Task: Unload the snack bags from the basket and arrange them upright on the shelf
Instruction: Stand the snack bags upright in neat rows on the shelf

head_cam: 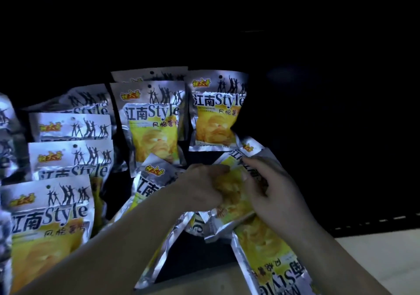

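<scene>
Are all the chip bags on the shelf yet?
Not yet. Many bags stand upright on the shelf. The left hand and right hand grip a tilted bag between them. An upside-down bag lies at the front, not stood up yet. The basket is out of view.

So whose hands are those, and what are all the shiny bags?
There is no machine here. A person wears a camera on the head, so you look down at their own two hands. The left hand and the right hand together hold one tilted potato crisp bag. In front is a dark shelf. Silver and yellow crisp bags stand upright on it in rows. An upside-down bag lies at the lower right. The basket is not in the picture.
</scene>
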### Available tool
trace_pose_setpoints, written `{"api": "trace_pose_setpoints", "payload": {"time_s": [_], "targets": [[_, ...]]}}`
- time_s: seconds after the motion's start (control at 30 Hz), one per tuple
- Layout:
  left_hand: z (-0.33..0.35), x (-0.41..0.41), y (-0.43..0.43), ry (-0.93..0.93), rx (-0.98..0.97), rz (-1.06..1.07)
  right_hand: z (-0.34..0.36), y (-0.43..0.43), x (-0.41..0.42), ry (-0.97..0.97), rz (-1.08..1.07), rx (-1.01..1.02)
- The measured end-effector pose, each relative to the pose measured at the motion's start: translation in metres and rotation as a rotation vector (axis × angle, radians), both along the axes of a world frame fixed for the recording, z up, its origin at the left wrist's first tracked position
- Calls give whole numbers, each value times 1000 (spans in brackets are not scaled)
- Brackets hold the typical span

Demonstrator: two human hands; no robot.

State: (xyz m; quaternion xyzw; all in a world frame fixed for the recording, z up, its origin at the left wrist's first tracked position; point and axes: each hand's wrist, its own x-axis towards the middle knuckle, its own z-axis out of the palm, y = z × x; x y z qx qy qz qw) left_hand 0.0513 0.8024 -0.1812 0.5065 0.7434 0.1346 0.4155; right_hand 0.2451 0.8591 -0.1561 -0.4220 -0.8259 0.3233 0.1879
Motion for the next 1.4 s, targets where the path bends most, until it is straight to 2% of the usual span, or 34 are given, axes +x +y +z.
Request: {"api": "trace_pose_setpoints", "payload": {"time_s": [0.07, 0.2, 0.27, 0.33, 0.4, 0.47, 0.57, 0.63, 0.7, 0.77, 0.83, 0.93, 1.07, 1.13, 1.23, 1.33, 1.4], "targets": [[-4, 4, -7, 51, 45, -37, 14, -16, 13, -44, -24, 50], [-10, 16, -23, 195, 265, -53, 18, -44, 43, -360, -58, 18], [-4, 28, -31, 251, 391, -62, 13, -55, 56, -401, -81, -68], [-1, 42, -38, 295, 541, -84, 3, -62, 68, -394, -114, -59], [1, 54, -44, 358, 489, -176, -7, -66, 77, -405, -148, -13], [1, 58, -51, 449, 305, -260, -18, -74, 80, -440, -155, -21], [-1, 58, -59, 491, 320, -253, -28, -84, 76, -534, -128, -92], [-1, 57, -65, 406, 353, -200, -30, -84, 72, -564, -131, -39], [-4, 54, -70, 301, 466, -157, -28, -81, 70, -558, -130, -9], [-10, 51, -74, 273, 591, -132, -22, -80, 71, -550, -118, -36], [-12, 49, -76, 260, 615, -110, -8, -78, 72, -555, -114, -78], [-9, 49, -75, 213, 564, -103, 25, -73, 76, -587, -72, -140], [12, 49, -73, 71, 521, -43, 82, -67, 80, -691, 180, -90], [38, 50, -74, -126, 469, 54, 102, -68, 75, -667, 281, -2], [75, 45, -75, -456, 262, -38, 116, -71, 60, -579, 410, 129], [87, 31, -86, -584, 181, -47, 126, -71, 47, -555, 446, 153], [88, 20, -93, -650, 142, -18, 129, -70, 39, -507, 445, 239]]}}
